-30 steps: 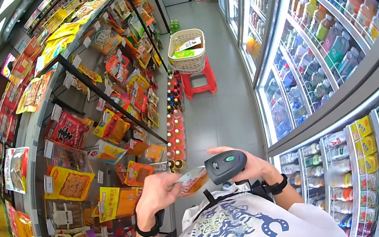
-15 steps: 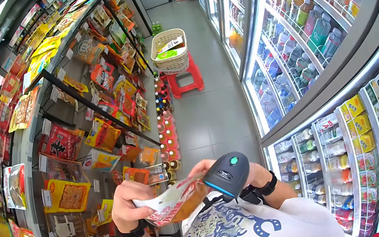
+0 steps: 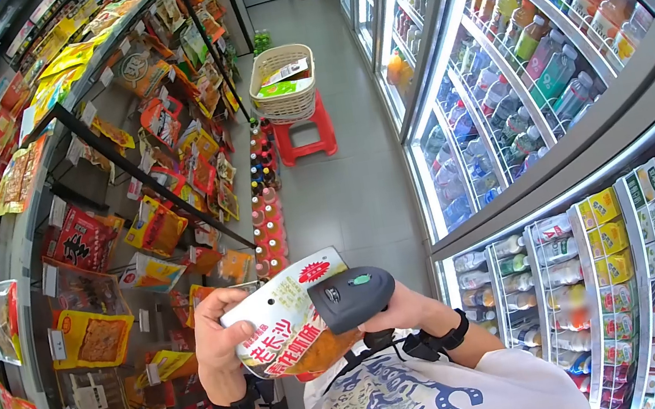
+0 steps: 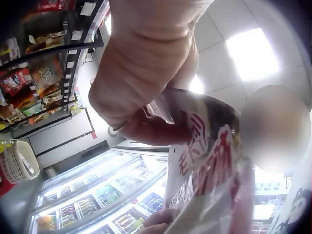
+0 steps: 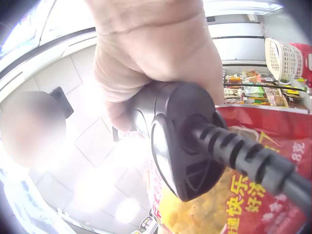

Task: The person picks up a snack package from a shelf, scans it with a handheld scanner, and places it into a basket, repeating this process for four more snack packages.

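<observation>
In the head view the left hand (image 3: 219, 333) pinches the left edge of a white and red snack packet (image 3: 286, 318), thumb on its front. The right hand (image 3: 404, 310) grips the handle of a black barcode scanner (image 3: 351, 297), whose head overlaps the packet's right part. The left wrist view shows the left hand (image 4: 146, 73) with curled fingers at the packet (image 4: 209, 170). From the right wrist, the right hand (image 5: 156, 48) is wrapped round the scanner (image 5: 180, 141), its cable running off right, the packet (image 5: 273, 136) behind it.
Shelves of hanging snack bags (image 3: 95, 335) line the left. Glass-door drink fridges (image 3: 529, 70) stand on the right. Farther down the aisle a cream basket (image 3: 287, 108) holding packets sits on a red stool (image 3: 306, 135), with bottles (image 3: 270, 231) along the shelf foot.
The packet has turned so its printed front faces the head camera, with the left hand on its left edge. The scanner has tilted and shifted slightly left with the right hand.
</observation>
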Available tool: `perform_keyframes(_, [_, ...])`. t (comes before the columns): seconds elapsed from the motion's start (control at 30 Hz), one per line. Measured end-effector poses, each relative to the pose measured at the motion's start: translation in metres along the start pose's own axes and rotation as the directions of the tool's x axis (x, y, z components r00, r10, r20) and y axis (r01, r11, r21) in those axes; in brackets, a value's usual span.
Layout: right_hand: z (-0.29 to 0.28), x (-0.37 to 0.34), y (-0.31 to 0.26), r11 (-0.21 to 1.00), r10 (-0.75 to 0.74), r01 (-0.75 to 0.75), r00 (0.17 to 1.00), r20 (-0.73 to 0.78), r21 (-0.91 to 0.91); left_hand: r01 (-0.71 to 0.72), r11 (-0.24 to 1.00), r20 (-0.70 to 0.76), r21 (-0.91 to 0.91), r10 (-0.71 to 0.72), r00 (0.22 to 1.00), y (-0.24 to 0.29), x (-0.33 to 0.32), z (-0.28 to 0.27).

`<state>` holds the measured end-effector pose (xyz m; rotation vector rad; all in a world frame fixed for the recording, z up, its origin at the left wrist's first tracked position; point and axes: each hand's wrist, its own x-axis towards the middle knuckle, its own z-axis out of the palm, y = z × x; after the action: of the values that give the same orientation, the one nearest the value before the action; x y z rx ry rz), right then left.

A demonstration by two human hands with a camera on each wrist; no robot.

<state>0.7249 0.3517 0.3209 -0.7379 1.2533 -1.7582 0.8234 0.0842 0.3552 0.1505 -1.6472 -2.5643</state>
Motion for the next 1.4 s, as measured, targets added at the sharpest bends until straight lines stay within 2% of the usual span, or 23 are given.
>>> perform_keyframes(0.07, [-0.004,-0.002,0.001,0.998,-0.007,0.014,0.994,-0.107,0.063,0.013,0.985,-0.074,-0.17,-0.025,0.997,-0.002,0.006,0.009])
perform_keyframes(0.1, [-0.006,-0.002,0.001,0.997,-0.057,0.064,0.989,-0.14,0.042,0.013,0.981,-0.062,-0.193,-0.026,0.998,-0.005,0.008,0.009])
perform_keyframes(0.13, [-0.011,-0.003,0.003,0.997,-0.06,0.066,0.989,-0.139,0.039,0.01,0.981,-0.061,-0.193,-0.022,0.998,-0.008,0.01,0.013])
perform_keyframes(0.2, [-0.023,-0.004,0.009,0.988,-0.045,0.066,0.987,-0.153,0.141,-0.002,0.934,-0.044,-0.358,-0.015,0.999,-0.013,0.01,0.023])
perform_keyframes(0.27, [-0.035,-0.007,0.011,0.979,-0.056,0.088,0.983,-0.174,0.182,0.017,0.953,-0.025,-0.302,-0.026,0.999,-0.028,0.005,0.021])
perform_keyframes(0.33, [-0.044,-0.007,0.01,0.968,-0.06,0.104,0.979,-0.195,0.227,0.071,0.966,0.067,-0.247,-0.056,0.996,-0.034,0.002,0.036])
perform_keyframes(0.4, [-0.049,-0.004,0.008,0.891,-0.021,0.141,0.962,-0.271,0.431,0.111,0.989,0.144,-0.093,-0.097,0.985,-0.043,0.0,0.044])
perform_keyframes(0.47, [-0.05,-0.002,-0.002,0.869,0.02,0.131,0.954,-0.298,0.478,0.135,0.988,0.153,0.079,-0.146,0.977,-0.059,-0.003,0.039])
perform_keyframes(0.53, [-0.056,0.003,-0.003,0.896,0.029,0.111,0.952,-0.306,0.43,0.154,0.983,0.104,0.097,-0.164,0.981,-0.059,0.003,0.045])
perform_keyframes(0.6, [-0.057,0.011,-0.002,0.882,0.023,0.121,0.954,-0.298,0.455,0.187,0.959,0.014,0.212,-0.194,0.981,-0.062,0.009,0.039])
perform_keyframes(0.67, [-0.059,0.019,-0.001,0.869,0.016,0.135,0.954,-0.3,0.475,0.157,0.961,0.021,0.228,-0.166,0.986,-0.064,0.02,0.033])
perform_keyframes(0.73, [-0.061,0.025,-0.004,0.847,0.039,0.168,0.927,-0.374,0.504,0.127,0.966,0.064,0.227,-0.145,0.987,-0.064,0.033,0.024])
perform_keyframes(0.8, [-0.063,0.031,-0.009,0.85,0.046,0.173,0.916,-0.398,0.498,0.162,0.969,0.092,0.188,-0.181,0.979,-0.067,0.05,0.018])
perform_keyframes(0.87, [-0.06,0.04,-0.02,0.827,0.046,0.222,0.889,-0.456,0.517,0.107,0.974,0.115,0.198,-0.132,0.985,-0.068,0.067,0.017])
perform_keyframes(0.9, [-0.064,0.042,-0.022,0.84,0.037,0.218,0.89,-0.454,0.497,0.148,0.964,0.105,0.223,-0.174,0.979,-0.069,0.075,0.01])
perform_keyframes(1.07, [-0.076,0.058,-0.037,0.905,-0.039,0.226,0.888,-0.458,0.361,0.159,0.982,0.155,0.1,-0.174,0.973,-0.056,0.12,-0.005])
perform_keyframes(1.13, [-0.074,0.066,-0.043,0.947,-0.051,0.184,0.897,-0.44,0.265,0.148,0.988,0.119,-0.049,-0.141,0.983,-0.051,0.134,-0.011])
perform_keyframes(1.2, [-0.072,0.07,-0.041,0.956,-0.011,0.145,0.887,-0.461,0.256,0.185,0.97,0.131,-0.159,-0.165,0.978,-0.043,0.148,-0.017])
perform_keyframes(1.27, [-0.068,0.078,-0.042,0.965,0.068,0.061,0.881,-0.469,0.254,0.157,0.97,0.106,-0.188,-0.139,0.985,-0.039,0.161,-0.025])
perform_keyframes(1.33, [-0.067,0.086,-0.034,0.978,-0.02,0.113,0.885,-0.465,0.174,0.134,0.976,0.085,-0.172,-0.12,0.989,-0.034,0.175,-0.031])
perform_keyframes(1.4, [-0.065,0.09,-0.031,0.973,0.012,0.098,0.881,-0.474,0.207,0.132,0.973,0.073,-0.191,-0.12,0.99,-0.028,0.185,-0.035])
